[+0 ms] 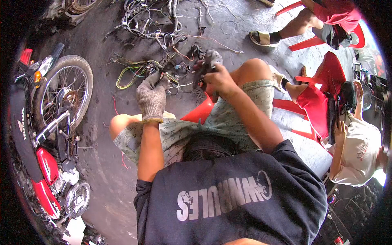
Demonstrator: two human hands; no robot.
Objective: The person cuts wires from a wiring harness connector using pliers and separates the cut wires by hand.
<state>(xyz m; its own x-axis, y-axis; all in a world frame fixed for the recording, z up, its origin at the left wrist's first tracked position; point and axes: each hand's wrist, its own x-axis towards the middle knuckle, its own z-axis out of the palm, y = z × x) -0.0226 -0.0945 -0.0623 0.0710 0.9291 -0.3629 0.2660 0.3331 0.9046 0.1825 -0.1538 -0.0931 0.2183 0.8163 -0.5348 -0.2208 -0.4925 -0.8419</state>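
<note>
My left hand (152, 94), in a grey knitted glove with a yellowish cuff, has its fingers closed on a wire bundle (154, 67) with connectors. Loops of yellow-green wire (126, 78) stick out to its left. My bare right hand (219, 81) is wrapped round a dark tool (201, 68), whose exact kind I cannot make out. Both hands are above the floor in front of my knees, a short distance apart. Dark parts and a thin white wire (181, 86) show between them.
A large wire harness (175, 20) lies on the dark floor (102, 134) ahead. A red motorcycle (48, 171) stands at the left. Two people sit at the right on red chairs (333, 71), one in a light shirt (358, 147). A red stool edge (200, 112) shows between my legs.
</note>
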